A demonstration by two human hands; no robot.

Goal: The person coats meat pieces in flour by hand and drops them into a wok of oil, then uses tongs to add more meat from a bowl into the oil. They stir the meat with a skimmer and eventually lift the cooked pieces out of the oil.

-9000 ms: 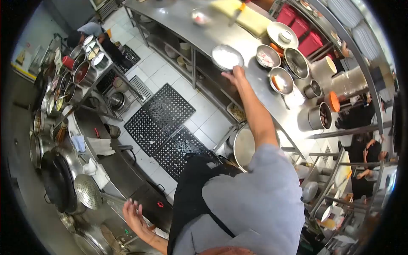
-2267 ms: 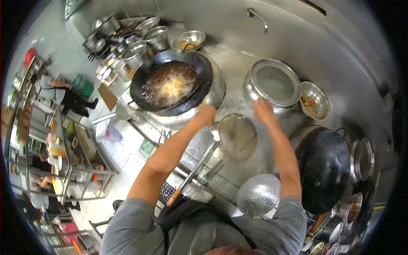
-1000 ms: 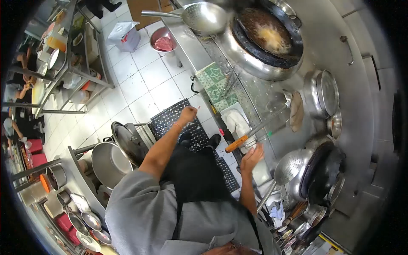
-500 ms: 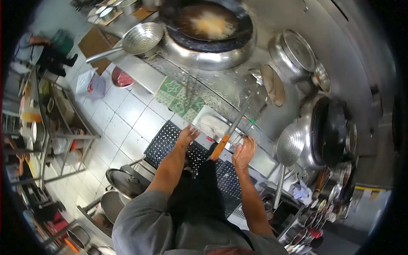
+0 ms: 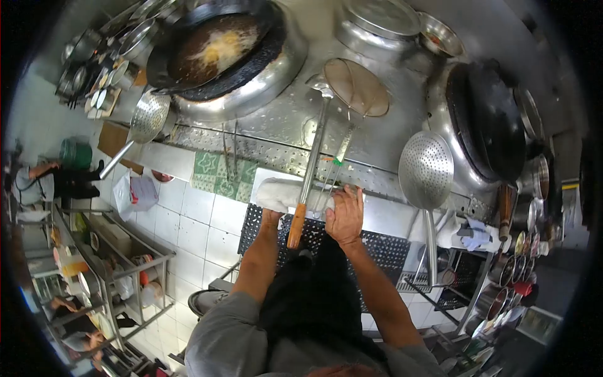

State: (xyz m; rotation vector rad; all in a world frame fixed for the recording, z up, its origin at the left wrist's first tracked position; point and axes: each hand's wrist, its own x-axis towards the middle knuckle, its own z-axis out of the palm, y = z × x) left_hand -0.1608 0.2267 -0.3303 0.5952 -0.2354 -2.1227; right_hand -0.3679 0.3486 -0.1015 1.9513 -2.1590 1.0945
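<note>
A folded white cloth (image 5: 281, 194) lies on a pale board (image 5: 267, 176) at the counter's front edge. My left hand (image 5: 272, 215) is at the cloth's lower left side, its fingers hidden by the cloth. My right hand (image 5: 345, 215) is closed over the cloth's right end, fingers bent. Between my hands, a long metal-shafted tool with a wooden handle (image 5: 297, 227) lies across the cloth, its handle jutting past the edge. A round mesh skimmer (image 5: 358, 88) rests just behind, its thin handle running toward my right hand.
A wok (image 5: 217, 53) of bubbling oil with pale food sits at back left; a dark wok (image 5: 493, 125) stands right. Perforated ladles (image 5: 426, 169) lie at both sides. A green patterned cloth (image 5: 220, 176) is left of the board. People stand at far left.
My view has turned toward the counter, so the stove and tools appear rotated. My left hand, earlier visible with fingers spread by the board, now has its fingers hidden at the cloth.
</note>
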